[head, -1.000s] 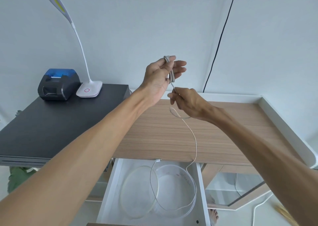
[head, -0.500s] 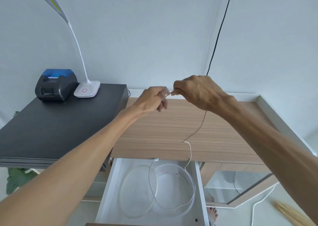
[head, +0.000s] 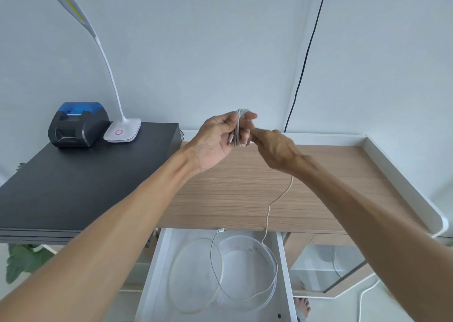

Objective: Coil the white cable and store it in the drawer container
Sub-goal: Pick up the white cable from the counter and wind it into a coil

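Lifted again, left hand (head: 220, 138) holds the white cable (head: 239, 128) coils while right hand (head: 274, 150) pinches its strand.

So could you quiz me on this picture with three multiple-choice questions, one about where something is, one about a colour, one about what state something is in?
1. Where is the desk lamp?
A. On the dark side table
B. Inside the drawer
C. On the floor

2. What colour is the lid of the small printer?
A. Red
B. Blue
C. Yellow

3. How is the white cable now?
A. Fully coiled in the container
B. Partly wound on the left hand, the rest trailing into the drawer
C. Lying flat on the desk

Answers: 1 A, its base sits on the dark side table. 2 B, the top is blue. 3 B, loops wrap the left hand and a strand drops into the drawer.
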